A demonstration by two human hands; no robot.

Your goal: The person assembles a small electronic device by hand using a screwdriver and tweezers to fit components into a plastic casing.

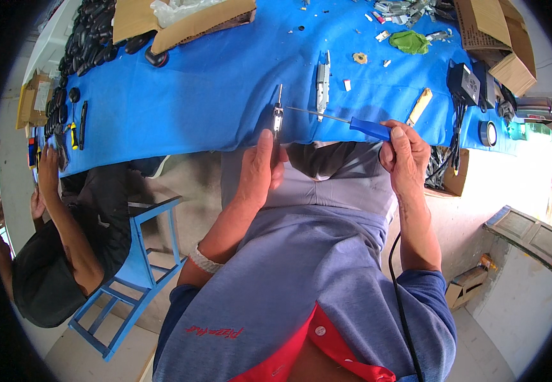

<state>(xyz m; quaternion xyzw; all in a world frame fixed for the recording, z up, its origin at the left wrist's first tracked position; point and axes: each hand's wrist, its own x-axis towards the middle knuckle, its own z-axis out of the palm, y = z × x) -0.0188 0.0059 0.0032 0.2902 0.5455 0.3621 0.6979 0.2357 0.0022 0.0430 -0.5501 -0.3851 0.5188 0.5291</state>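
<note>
My left hand [262,167] is closed around a slim dark device [278,121] with a silvery metal upper part. A thin metal rod sticks up from its top; its exact kind I cannot make out. A blue-handled screwdriver [369,128] is gripped in my right hand [406,153]. Its long shaft points left, and its tip comes close to the device's metal part; whether they touch I cannot tell. Between and beyond my hands, a long grey-white part [323,83] lies on the blue cloth [218,95]. A yellowish strip [420,107] lies just beyond my right hand.
At far left are piled black rounded pieces [91,38] and a seated co-worker [72,248] on a blue chair [145,235]. Cardboard boxes [206,28] stand along the far side. Grey metal scraps [409,9], a green bag [409,42] and black power adapters [464,83] lie at right.
</note>
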